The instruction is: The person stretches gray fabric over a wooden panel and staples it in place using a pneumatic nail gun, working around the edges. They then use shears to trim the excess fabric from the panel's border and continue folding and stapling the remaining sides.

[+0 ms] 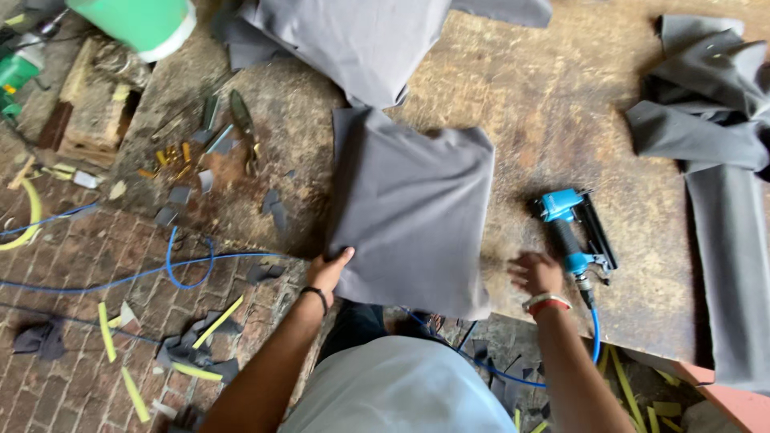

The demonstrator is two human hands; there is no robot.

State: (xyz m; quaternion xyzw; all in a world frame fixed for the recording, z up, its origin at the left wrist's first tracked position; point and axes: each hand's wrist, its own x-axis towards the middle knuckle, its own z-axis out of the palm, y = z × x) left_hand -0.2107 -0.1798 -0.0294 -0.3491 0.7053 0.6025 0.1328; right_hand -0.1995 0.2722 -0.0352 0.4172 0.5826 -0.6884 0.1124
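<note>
A square grey fabric-covered cushion [409, 204] lies on the worn wooden workbench [521, 104]. My left hand [327, 271] grips its near left corner, thumb on top of the fabric. My right hand [536, 273] hovers blurred over the bench at the cushion's right, fingers spread, holding nothing. Just right of that hand lies a blue pneumatic staple gun [571, 228] with a blue air hose [595, 333] running off the bench edge.
More grey fabric is piled at the back [361, 40] and at the right [714, 136]. Pliers [245, 128], yellow bits and fabric scraps sit on the left of the bench. A green bucket [136, 24] stands at top left. Blue hose and yellow strips lie on the brick floor [80, 337].
</note>
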